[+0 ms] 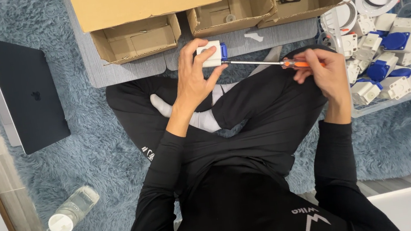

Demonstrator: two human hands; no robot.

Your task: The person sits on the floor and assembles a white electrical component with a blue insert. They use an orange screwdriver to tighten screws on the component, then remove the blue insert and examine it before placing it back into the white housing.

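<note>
Left hand [194, 82] is gripping the white-and-blue socket [210, 54] at upper centre; right hand [323, 69] is clenching the orange screwdriver [273, 63]. The tip could be slipping off toward the fingers.

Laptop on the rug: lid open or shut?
Shut. The laptop lies flat on the blue rug, dark lid up, with no screen or keyboard showing.

You held a small white plastic socket box with a blue hinged cover [210, 54] up over your crossed legs, its blue part facing right, pinched on its sides and partly hidden. A slim screwdriver with a bare steel shaft and an orange handle [268, 62] lay nearly level, sloping slightly down to the right, its tip against the box's blue side.
</note>
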